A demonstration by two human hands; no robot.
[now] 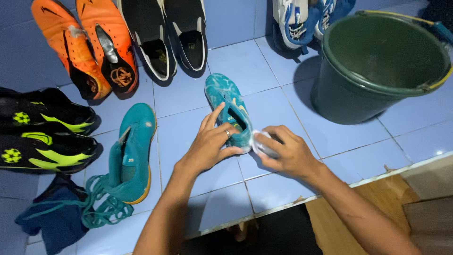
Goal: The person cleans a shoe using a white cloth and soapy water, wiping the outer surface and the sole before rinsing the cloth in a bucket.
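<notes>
A teal shoe with a pale swirl pattern (225, 101) lies on the blue tiled floor (264, 184), toe pointing away. My left hand (209, 144) grips its heel end, thumb along the side, a ring on one finger. My right hand (285, 152) is closed around a small white cloth or sponge (261, 144) pressed against the shoe's heel. A second teal shoe (132, 151) with loose green laces lies on its side to the left, apart from both hands.
A dark green bucket (339, 101) with a yellow handle stands at right. Orange shoes (89, 47), black slip-ons (165, 38), blue-white shoes (302, 21) line the back; black and yellow shoes (45, 137) at left. A dark blue cloth (52, 222) lies near left. The tile edge (330, 191) drops to wood.
</notes>
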